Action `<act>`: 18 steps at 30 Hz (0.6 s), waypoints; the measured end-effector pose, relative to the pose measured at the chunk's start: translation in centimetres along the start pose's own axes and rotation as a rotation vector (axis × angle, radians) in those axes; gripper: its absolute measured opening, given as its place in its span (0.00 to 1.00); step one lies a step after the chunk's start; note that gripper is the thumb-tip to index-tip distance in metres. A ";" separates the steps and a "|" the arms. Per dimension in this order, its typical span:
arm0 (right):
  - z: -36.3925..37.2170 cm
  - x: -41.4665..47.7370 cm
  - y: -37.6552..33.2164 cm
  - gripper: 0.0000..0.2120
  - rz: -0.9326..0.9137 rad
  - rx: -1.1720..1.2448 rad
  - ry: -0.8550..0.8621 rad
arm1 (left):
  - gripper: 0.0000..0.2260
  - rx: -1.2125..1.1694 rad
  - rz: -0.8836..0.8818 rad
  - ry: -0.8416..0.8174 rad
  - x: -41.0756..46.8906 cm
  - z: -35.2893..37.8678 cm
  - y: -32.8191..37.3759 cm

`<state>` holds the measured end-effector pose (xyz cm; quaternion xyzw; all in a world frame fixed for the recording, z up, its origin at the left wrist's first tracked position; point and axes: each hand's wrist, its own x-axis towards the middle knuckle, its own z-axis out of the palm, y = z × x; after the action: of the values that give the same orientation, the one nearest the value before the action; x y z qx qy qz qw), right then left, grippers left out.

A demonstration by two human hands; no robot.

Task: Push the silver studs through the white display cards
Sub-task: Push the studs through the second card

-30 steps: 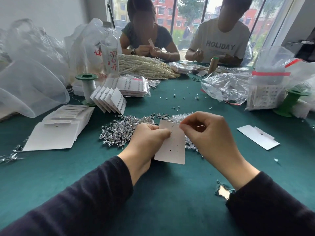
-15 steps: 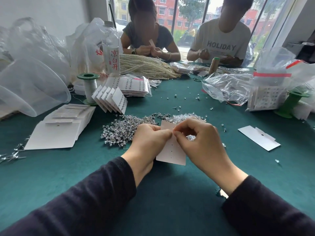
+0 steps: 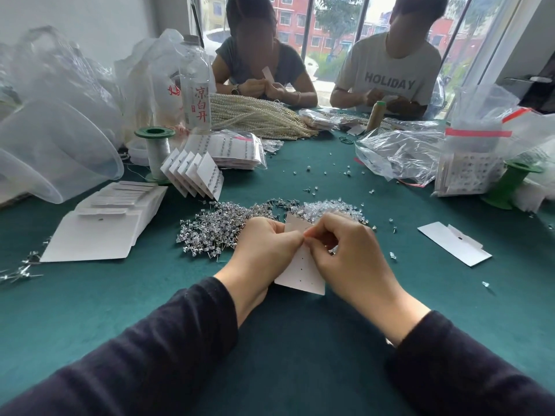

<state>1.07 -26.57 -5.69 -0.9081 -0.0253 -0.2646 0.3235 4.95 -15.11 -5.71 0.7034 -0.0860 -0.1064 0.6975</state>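
Note:
A white display card (image 3: 301,270) with small punched holes stands tilted over the green table, just in front of me. My left hand (image 3: 264,250) grips its left edge near the top. My right hand (image 3: 345,253) has its fingers curled and pinched against the card's upper part, fingertips meeting those of the left hand; whatever it pinches is hidden. A heap of silver studs (image 3: 216,228) lies on the cloth behind the hands, with a pile of clear backs (image 3: 327,208) to its right.
Blank white cards (image 3: 99,232) are stacked at the left and filled cards (image 3: 195,172) fan out behind them. One folded card (image 3: 453,243) lies at the right. Spools, a bottle (image 3: 195,85), pearl strands and plastic bags crowd the far table, where two people sit.
My right hand moved left from the stud pile onto the card's top and closed against my left fingertips. The card has dropped slightly toward me.

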 end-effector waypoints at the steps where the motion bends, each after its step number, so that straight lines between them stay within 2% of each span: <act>1: 0.0 0.0 -0.1 0.03 -0.011 -0.003 0.023 | 0.05 -0.004 -0.007 0.001 0.0 0.0 0.1; 7: 0.3 -0.1 -0.3 0.04 -0.039 -0.033 0.098 | 0.05 -0.018 -0.020 0.002 0.1 0.0 0.0; 18: 0.6 -0.2 -0.2 0.04 -0.070 -0.065 0.068 | 0.03 0.042 0.006 0.007 -0.4 0.0 0.1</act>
<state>1.12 -25.98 -6.09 -0.9072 -0.0374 -0.3073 0.2849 4.61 -15.00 -5.55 0.7180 -0.0876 -0.0999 0.6832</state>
